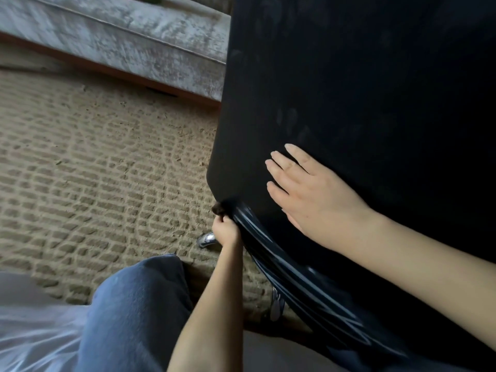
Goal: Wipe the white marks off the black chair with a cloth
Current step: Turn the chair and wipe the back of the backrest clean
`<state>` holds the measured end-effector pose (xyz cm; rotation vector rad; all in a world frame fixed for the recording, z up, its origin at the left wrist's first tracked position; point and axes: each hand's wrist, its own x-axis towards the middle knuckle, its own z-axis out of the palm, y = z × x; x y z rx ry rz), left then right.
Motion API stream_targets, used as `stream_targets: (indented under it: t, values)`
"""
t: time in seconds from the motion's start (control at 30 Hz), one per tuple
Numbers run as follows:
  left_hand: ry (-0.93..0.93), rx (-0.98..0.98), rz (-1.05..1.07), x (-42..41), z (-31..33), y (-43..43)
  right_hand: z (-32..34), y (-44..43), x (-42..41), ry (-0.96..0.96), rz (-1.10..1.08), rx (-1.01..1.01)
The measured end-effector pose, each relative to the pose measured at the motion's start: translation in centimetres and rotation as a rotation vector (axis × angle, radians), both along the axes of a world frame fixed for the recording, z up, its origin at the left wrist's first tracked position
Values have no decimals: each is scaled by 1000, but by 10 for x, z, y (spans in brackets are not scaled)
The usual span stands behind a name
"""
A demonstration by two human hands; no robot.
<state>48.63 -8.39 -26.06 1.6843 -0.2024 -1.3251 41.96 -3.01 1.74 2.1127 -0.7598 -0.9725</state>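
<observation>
The black chair (pixel 362 89) fills the right half of the view, its broad dark panel carrying faint whitish smudges (pixel 288 122) near the middle left. My right hand (pixel 308 194) lies flat on that panel with its fingers straight. Lower down, my left hand (pixel 225 229) grips a small dark brown cloth (pixel 218 209) and holds it against the chair's lower left corner, where the glossy black frame (pixel 281 264) begins. Most of the cloth is hidden in the fist.
A beige textured carpet (pixel 94 170) covers the floor at left. A grey upholstered sofa edge (pixel 120 38) runs along the top left. My knee in blue jeans (pixel 134 304) is at the bottom. Chrome chair legs (pixel 206 238) show under the chair.
</observation>
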Motion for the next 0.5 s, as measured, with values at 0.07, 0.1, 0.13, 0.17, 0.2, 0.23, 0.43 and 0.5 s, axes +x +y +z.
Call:
stream_targets:
  t: [0.07,0.1,0.13,0.17,0.2,0.23,0.43,0.5]
  values:
    - [-49,-63,31,-7,16,6,-1,1,-1,-34,3,-11]
    - [-80,-142,49,-14,30,12,-3,1,-1,-47,2,-15]
    - [-102,-238,64,-22,46,19,-4,1,-1,-73,4,-25]
    - [-122,-341,71,-30,61,29,-5,1,-1,-103,3,-43]
    - [-144,-433,75,-37,75,39,-5,1,0,-126,-6,-60]
    - [-160,-508,74,-42,83,46,-5,1,1,-138,-22,-71]
    - [-210,-434,-24,-4,47,-13,-4,-4,4,-157,-60,-43]
    - [-201,-314,-97,16,36,-36,-5,-6,6,-167,-59,-45]
